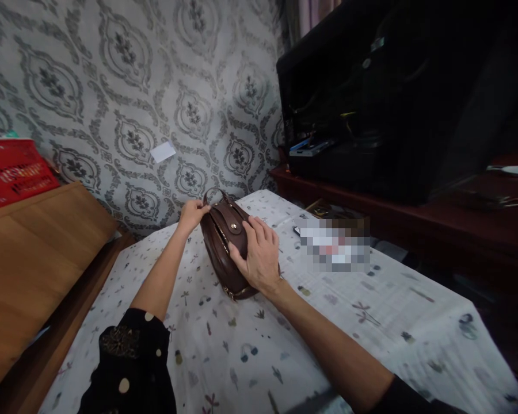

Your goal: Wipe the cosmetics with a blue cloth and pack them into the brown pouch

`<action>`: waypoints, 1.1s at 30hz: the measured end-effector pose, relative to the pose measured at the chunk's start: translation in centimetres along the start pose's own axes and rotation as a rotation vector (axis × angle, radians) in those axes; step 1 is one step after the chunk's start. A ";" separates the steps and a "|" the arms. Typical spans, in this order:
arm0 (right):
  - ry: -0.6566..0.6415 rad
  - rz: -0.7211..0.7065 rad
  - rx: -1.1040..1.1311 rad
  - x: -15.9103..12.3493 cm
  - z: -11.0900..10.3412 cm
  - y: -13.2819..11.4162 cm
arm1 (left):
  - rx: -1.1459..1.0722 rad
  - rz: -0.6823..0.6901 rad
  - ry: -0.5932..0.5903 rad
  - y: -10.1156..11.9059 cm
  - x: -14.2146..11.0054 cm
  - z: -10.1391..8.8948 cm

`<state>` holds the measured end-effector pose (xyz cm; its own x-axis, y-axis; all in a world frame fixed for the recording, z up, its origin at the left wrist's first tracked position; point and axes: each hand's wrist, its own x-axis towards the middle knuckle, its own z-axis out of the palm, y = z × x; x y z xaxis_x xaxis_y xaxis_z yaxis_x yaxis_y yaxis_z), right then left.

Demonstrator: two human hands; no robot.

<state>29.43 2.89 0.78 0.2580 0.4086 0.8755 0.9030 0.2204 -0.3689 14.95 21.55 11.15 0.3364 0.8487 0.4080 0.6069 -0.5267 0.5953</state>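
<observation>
A dark brown leather handbag (218, 237) lies on the patterned white cloth, with a looped handle at its far end and a gold snap on its flap. Its zipper runs along the top, and a metal clasp shows at the near end. My left hand (193, 216) pinches the bag at the far left corner, near the handle; exactly what sits between the fingertips is too small to make out. Across the bag's right side rests my right hand (261, 253), its fingers stretched out and lying flat on the leather.
The white cloth (224, 351) covers the surface under the bag. To the right lies a blurred-out item (334, 246). A wooden panel (43, 241) with a red box (15, 172) stands at left. A dark television (371, 115) rises at right, before a patterned wall (155, 86).
</observation>
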 end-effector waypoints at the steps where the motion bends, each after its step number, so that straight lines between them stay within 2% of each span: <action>1: 0.005 -0.005 -0.004 0.0 0.0 0.0 | 0.004 0.000 0.011 0.0 0.0 0.1; 8: 0.002 -0.007 -0.005 0.0 0.0 0.0 | -0.005 0.017 0.051 0.3 -1.1 0.4; 15: 0.010 -0.009 -0.012 0.0 0.0 0.0 | -0.020 0.056 -0.008 1.2 -2.2 -0.2; 19: 0.006 -0.006 -0.001 0.0 0.0 0.0 | -0.028 0.086 -0.034 2.4 -2.1 -0.3; 27: -0.022 0.001 0.017 0.0 -0.2 -0.1 | -0.014 0.155 -0.093 6.2 -0.5 1.9; 33: -0.030 0.000 0.030 0.2 -0.4 -0.2 | 0.046 0.100 -0.049 7.0 0.9 3.2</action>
<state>29.48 2.53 1.15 0.2469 0.4348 0.8660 0.8924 0.2464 -0.3781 21.77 18.83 13.48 0.4313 0.7940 0.4285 0.6002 -0.6071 0.5208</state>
